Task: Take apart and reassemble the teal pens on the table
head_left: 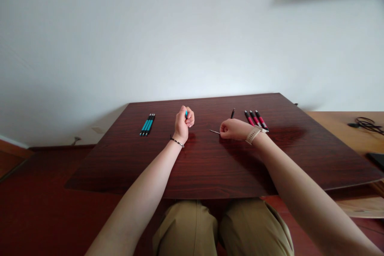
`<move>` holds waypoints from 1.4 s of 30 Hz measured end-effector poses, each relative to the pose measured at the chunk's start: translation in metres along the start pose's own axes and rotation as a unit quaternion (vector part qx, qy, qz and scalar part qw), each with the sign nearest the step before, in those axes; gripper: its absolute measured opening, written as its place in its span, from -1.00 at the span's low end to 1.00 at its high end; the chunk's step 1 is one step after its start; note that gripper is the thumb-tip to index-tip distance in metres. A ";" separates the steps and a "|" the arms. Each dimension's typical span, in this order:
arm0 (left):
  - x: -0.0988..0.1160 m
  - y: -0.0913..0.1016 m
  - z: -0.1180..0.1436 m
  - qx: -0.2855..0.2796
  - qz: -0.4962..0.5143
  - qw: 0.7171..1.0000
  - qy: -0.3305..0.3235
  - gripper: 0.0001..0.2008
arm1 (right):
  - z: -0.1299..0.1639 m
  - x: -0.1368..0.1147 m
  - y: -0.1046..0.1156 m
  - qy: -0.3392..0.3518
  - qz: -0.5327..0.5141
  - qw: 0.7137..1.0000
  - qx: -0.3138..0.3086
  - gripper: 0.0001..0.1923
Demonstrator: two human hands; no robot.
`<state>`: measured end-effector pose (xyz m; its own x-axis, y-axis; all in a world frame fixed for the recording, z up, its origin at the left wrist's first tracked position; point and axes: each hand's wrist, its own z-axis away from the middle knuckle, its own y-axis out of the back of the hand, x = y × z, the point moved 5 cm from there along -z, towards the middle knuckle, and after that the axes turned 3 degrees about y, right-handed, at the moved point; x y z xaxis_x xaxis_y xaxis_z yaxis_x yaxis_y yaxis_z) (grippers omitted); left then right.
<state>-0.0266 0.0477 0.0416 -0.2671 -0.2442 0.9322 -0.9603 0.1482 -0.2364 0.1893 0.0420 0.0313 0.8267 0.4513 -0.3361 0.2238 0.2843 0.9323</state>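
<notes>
Khaki trouser knees at the bottom edge, tucked under the near rim of the dark wood table, well nearer than the left hand.

Left hand upright on the tabletop, clenched in a fist around a teal pen barrel; only a short teal end showing between thumb and fingers. Thin beaded bracelet at its wrist.

Right of the left hand, near but apart from it: right hand, knuckles up, fingers pinched on a thin pale rod, probably a refill, its free tip pointing back toward the left hand. Beige strap on that wrist.

Further right of the left hand and slightly beyond it: one small black piece lying alone, then three red-and-black pens side by side. Left of the left hand, well apart: three teal-and-black pens in a tight row. Far to the right, off the table: a paler wooden surface with dark cables.

Judged from the grips: one teal pen in parts, barrel in one hand and insert in the other. Any meeting of the two would call for the rod's tip lined up true with the barrel's open end, with a light, steady pinch, since so thin a rod looks apt to bend or slip.
</notes>
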 end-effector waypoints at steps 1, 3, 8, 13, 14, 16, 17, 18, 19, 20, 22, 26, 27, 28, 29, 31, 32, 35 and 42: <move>0.000 0.000 0.000 0.000 0.000 1.000 -0.001 -0.31 | 0.001 -0.001 0.001 0.008 0.006 1.000 0.004 -0.87; -0.002 0.000 0.000 0.003 0.001 1.000 -0.003 -0.31 | 0.002 -0.003 0.003 0.012 0.020 1.000 0.019 -0.89; -0.005 0.003 -0.001 0.011 -0.004 1.000 -0.022 -0.32 | 0.007 -0.006 0.002 0.009 0.027 1.000 0.006 -0.90; -0.005 0.004 0.000 0.012 -0.009 1.000 -0.024 -0.33 | 0.011 -0.013 0.006 0.016 0.062 0.997 0.032 -0.91; -0.005 0.003 0.000 0.011 -0.011 1.000 -0.024 -0.33 | 0.011 -0.015 0.008 0.020 0.059 0.997 0.043 -0.91; -0.005 0.002 0.001 0.010 -0.019 1.000 -0.021 -0.32 | 0.010 -0.018 0.011 0.025 0.035 0.997 0.070 -0.93; -0.005 0.002 0.001 0.010 -0.025 0.999 -0.020 -0.32 | 0.009 -0.019 0.014 0.027 0.015 0.995 0.090 -0.94; -0.005 0.001 0.001 0.009 -0.031 0.999 -0.019 -0.32 | 0.009 -0.020 0.016 0.029 -0.007 0.993 0.117 -0.95; -0.005 0.000 0.002 0.005 -0.035 0.999 -0.017 -0.32 | 0.009 -0.020 0.019 0.032 -0.030 0.988 0.148 -0.95; -0.006 -0.001 0.002 -0.001 -0.039 0.999 -0.016 -0.32 | 0.009 -0.020 0.022 0.037 -0.053 0.981 0.181 -0.96; -0.008 -0.004 0.003 -0.020 -0.047 0.999 -0.008 -0.34 | 0.010 -0.021 0.026 0.053 -0.096 0.965 0.237 -0.95; -0.012 -0.010 0.007 -0.068 -0.079 0.995 0.006 -0.35 | 0.011 -0.025 0.025 0.091 -0.160 0.941 0.282 -0.97; -0.013 -0.012 0.008 -0.076 -0.092 0.993 0.006 -0.36 | 0.011 -0.026 0.024 0.097 -0.172 0.937 0.289 -0.97; -0.013 -0.014 0.009 -0.082 -0.105 0.991 0.005 -0.37 | 0.012 -0.027 0.023 0.100 -0.183 0.932 0.295 -0.97; -0.013 -0.016 0.010 -0.085 -0.120 0.989 0.003 -0.39 | 0.013 -0.027 0.023 0.098 -0.195 0.928 0.303 -0.96; -0.012 -0.018 0.012 -0.087 -0.160 0.983 -0.003 -0.46 | 0.013 -0.025 0.021 0.087 -0.229 0.915 0.320 -0.93; -0.012 -0.019 0.013 -0.086 -0.185 0.979 -0.010 -0.51 | 0.013 -0.023 0.020 0.083 -0.255 0.906 0.329 -0.91; -0.009 -0.021 0.014 -0.091 -0.269 0.958 -0.045 -0.67 | 0.010 -0.018 0.017 0.089 -0.355 0.863 0.348 -0.83; -0.012 -0.025 0.016 -0.139 -0.331 0.931 -0.062 -0.79 | 0.006 -0.013 0.017 0.127 -0.487 0.777 0.377 -0.66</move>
<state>-0.0010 0.0320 0.0315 0.3514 -0.4758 0.8063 -0.8648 0.1650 0.4743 0.1854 0.0354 0.0523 -0.0316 0.5120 -0.8584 0.9981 0.0615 0.0000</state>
